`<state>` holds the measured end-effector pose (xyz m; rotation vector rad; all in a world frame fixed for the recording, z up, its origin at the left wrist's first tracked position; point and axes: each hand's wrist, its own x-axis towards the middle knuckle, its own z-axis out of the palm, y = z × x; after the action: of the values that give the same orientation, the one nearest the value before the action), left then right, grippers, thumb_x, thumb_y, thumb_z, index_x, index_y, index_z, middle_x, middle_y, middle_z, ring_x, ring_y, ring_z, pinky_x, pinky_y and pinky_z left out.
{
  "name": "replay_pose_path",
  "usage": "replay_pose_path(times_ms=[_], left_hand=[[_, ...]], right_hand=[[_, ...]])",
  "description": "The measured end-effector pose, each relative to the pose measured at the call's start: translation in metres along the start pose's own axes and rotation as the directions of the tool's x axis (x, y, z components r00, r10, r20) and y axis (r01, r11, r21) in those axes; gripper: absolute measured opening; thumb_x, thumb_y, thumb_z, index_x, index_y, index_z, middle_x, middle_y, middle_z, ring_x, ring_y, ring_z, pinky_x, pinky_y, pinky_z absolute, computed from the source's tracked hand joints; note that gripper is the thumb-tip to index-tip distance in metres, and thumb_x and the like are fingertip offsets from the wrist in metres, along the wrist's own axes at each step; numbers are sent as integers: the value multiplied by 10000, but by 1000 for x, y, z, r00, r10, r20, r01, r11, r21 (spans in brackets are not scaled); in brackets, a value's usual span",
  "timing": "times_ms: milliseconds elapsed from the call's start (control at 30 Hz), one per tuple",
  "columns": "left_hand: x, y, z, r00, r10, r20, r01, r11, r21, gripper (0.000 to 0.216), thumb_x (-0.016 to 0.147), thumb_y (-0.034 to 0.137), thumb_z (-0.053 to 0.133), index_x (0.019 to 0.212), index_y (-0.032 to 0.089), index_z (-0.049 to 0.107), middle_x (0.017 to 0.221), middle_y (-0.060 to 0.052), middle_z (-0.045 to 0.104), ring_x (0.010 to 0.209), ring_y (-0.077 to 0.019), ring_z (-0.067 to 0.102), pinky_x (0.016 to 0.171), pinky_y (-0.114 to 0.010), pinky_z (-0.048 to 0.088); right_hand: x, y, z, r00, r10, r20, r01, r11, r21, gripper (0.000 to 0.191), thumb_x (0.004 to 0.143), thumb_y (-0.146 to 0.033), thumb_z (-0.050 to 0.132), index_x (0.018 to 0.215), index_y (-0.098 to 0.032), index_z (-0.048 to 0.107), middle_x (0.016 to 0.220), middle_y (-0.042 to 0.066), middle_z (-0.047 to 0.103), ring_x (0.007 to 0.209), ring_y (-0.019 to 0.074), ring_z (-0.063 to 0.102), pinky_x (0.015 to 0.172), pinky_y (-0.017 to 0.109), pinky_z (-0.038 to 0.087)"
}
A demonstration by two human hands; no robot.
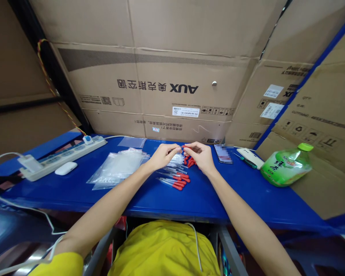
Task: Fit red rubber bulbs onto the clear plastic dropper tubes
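Note:
My left hand [164,155] and my right hand [201,156] meet fingertip to fingertip above the back of the blue table. Between the pinched fingers shows a bit of a red rubber bulb [184,146], apparently part of a dropper; the left fingers hide most of what they hold. Beneath the hands lie thin clear glass tubes [172,164] and loose red bulbs [191,161]. Nearer to me rest several droppers [178,185] with red bulbs fitted, their bulb ends pointing right. Clear plastic bags [115,168] are stacked to the left of my left hand.
A white power strip [66,157] with plugs and a white earbud case [66,168] are at left. To the right are a phone [223,154], a white device with a green part [250,158] and a green-labelled bottle [286,168]. Cardboard panels [161,61] wall the table's back.

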<state>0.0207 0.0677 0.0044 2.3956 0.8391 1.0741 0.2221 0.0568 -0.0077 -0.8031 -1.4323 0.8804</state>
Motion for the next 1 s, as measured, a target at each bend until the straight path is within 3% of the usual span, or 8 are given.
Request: replay_pose_path(times_ms=[167,433,667,833,1000], left_hand=[[1,-3,-6,998,42,38,-43,999,11,497,1062,478,420,1002,124,763,832,-58,734,745,-171,621,682,-244,432],[1,-7,-8,990,92,107,-103,989,105,458,1065,443,441,1026,138,779,831,-67,757,735,-167,660,697,-240,451],[0,-15,-4,985,155,71,-165,970,177,390,1071,402,462,1125,169,771,1066,-99,784,918,-201,721,788,-271,477],[0,-21,-5,988,141,70,-154,953,260,387,1062,425,485,1150,191,779,963,-80,769,826,-180,688,728,-267,451],[1,-21,-10,995,97,38,-104,940,326,408,1053,476,487,1180,220,779,911,-66,731,814,-179,648,747,-279,447]], right_hand=[[1,3,-4,999,-8,43,8,1000,-13,347,715,-478,870,887,-189,787,760,55,786,693,226,742,730,372,613],[1,3,-5,994,-21,107,29,997,-74,331,740,-475,846,889,-186,786,753,54,783,687,224,742,714,366,617],[2,12,-10,985,-79,152,104,981,-167,294,786,-468,817,897,-197,802,865,76,804,782,249,758,777,381,610],[6,15,-15,979,-73,190,122,958,-259,269,816,-458,788,921,-211,805,891,66,805,788,241,752,782,369,600],[7,6,-17,984,4,179,43,965,-258,322,813,-474,780,984,-201,774,812,44,777,712,209,726,712,334,598]])
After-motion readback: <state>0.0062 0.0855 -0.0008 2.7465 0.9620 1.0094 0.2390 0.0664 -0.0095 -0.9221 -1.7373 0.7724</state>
